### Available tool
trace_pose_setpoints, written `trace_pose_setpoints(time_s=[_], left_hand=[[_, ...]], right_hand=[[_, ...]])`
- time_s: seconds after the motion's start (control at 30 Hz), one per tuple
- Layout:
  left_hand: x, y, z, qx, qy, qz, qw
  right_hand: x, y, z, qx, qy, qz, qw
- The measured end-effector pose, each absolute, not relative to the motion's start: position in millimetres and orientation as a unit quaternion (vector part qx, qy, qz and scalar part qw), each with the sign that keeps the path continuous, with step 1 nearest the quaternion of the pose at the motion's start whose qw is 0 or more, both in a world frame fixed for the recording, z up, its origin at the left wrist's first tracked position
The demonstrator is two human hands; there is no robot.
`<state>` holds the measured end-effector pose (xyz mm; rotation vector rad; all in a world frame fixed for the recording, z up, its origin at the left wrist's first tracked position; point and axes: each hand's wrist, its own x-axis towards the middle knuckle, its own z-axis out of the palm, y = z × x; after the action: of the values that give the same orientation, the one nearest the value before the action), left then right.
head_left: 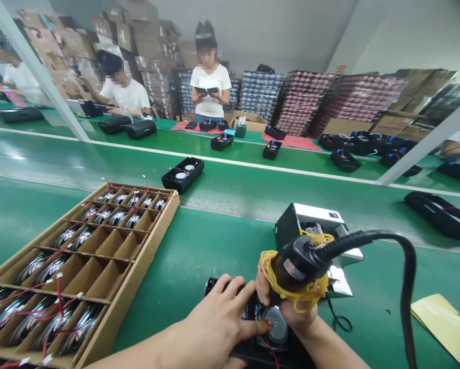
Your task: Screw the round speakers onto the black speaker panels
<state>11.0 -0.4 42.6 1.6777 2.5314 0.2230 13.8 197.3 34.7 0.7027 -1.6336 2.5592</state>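
Counter (202, 241) surface separates the cardboard tray's (141, 262) right edge from the black housing (293, 354), located directly before the operator. Right hand (298, 312): grip wrapped around one tilted corded tool (296, 265). Left hand (218, 318): palm down, grip spread across the housing, thumb on one visible speaker (279, 330). Tray, third row from back: two speakers.

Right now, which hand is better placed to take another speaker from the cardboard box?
Likely the left hand: it's nearer the cardboard box and holds no tool, though it touches a speaker. The right hand grips the corded black tool.
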Motion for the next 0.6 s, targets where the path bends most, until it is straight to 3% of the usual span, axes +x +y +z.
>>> trace_pose_setpoints(time_s=[0.27,0.4,0.6], left_hand=[[10,-1,36,0.578,0.815,0.046,-0.019],[8,-1,22,0.567,0.82,0.043,-0.059],[2,-15,86,0.484,0.859,0.117,0.119]], right_hand=[[12,196,33,0.235,-0.539,0.808,0.019],[16,206,48,0.206,-0.514,0.829,0.077],[31,258,99,0.126,-0.45,0.855,0.225]])
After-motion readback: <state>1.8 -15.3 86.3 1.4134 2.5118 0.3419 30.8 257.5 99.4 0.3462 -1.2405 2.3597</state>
